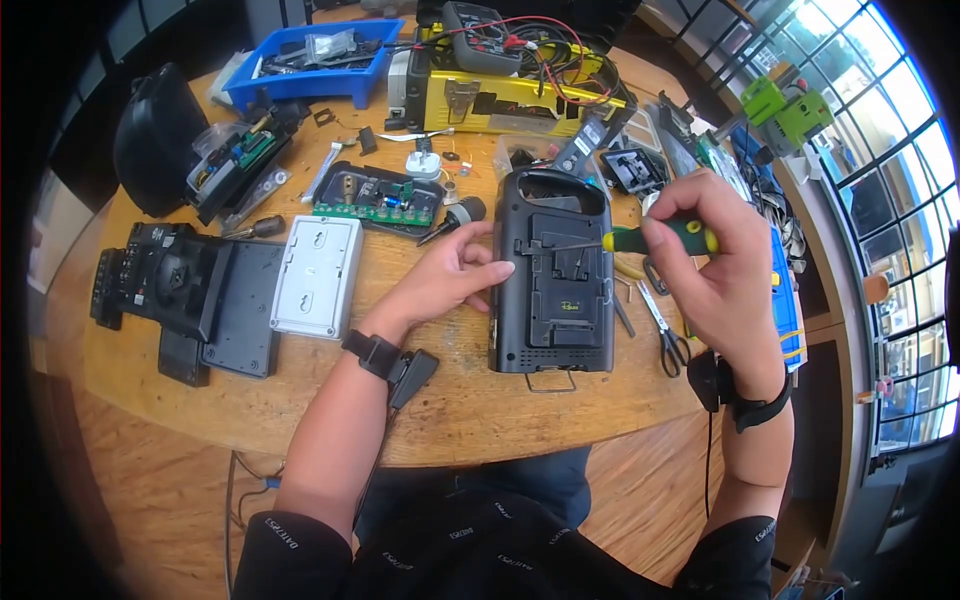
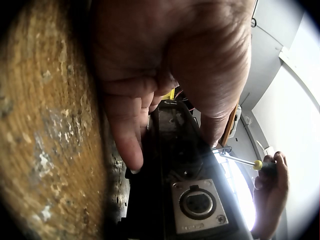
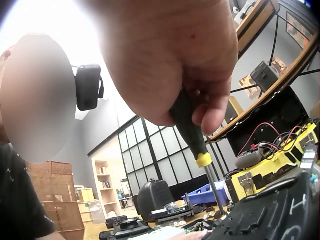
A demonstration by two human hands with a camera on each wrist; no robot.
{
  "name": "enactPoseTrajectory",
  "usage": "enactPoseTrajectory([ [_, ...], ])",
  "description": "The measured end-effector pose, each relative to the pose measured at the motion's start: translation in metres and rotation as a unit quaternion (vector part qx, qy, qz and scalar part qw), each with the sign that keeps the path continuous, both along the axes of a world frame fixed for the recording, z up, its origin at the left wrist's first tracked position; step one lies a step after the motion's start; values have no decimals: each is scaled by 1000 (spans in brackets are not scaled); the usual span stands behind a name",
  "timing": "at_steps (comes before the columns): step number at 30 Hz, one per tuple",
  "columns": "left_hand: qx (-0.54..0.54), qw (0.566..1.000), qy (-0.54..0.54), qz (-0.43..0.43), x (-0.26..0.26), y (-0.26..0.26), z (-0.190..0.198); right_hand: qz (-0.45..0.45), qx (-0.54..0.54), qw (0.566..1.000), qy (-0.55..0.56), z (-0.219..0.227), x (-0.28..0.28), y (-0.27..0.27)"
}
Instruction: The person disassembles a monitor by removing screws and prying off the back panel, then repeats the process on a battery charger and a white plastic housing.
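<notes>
A black battery charger (image 1: 570,345) with a carry handle at its far end lies on the wooden table, its mounting plate facing up. My left hand (image 1: 452,268) grips its left edge, thumb over the top and fingers down the side. A round multi-pin socket (image 2: 197,204) on a metal plate shows on the charger's end in the left wrist view. My right hand (image 1: 715,255) holds a screwdriver (image 1: 655,238) with a green and yellow handle. Its shaft slants down to the left, the tip over the upper part of the mounting plate.
Scissors (image 1: 665,340) lie right of the charger. Left stand a white plastic housing (image 1: 318,275) and black equipment parts (image 1: 240,310). Behind are an open circuit-board tray (image 1: 378,198), a blue bin (image 1: 310,85) of parts and a yellow toolbox (image 1: 500,100) with a multimeter (image 1: 480,38) on top.
</notes>
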State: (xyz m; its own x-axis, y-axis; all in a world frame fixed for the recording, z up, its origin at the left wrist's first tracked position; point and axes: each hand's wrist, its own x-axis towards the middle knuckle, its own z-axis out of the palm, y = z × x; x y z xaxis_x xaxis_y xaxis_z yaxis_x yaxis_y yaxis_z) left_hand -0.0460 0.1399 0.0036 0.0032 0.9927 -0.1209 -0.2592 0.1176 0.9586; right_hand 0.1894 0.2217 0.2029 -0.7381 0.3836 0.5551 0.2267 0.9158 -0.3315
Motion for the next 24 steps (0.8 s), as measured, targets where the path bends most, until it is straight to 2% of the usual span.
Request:
enactPoseTrajectory([
  [14,7,1000,2,4,0,0,-3,20,9,999,-35,-6,-14,-3],
  [17,7,1000,6,4,0,0,-2,-14,37,998,-55,1,-23,-12],
  [19,6,1000,3,3,1,-1,0,-89,44,987,-125,9,-29,-20],
  [23,9,1000,-1,-1,0,0,0,-85,114,977,-157,11,-35,-9],
  [24,8,1000,-1,-1,0,-1,0,-42,112,980,-157,13,-35,-6],
])
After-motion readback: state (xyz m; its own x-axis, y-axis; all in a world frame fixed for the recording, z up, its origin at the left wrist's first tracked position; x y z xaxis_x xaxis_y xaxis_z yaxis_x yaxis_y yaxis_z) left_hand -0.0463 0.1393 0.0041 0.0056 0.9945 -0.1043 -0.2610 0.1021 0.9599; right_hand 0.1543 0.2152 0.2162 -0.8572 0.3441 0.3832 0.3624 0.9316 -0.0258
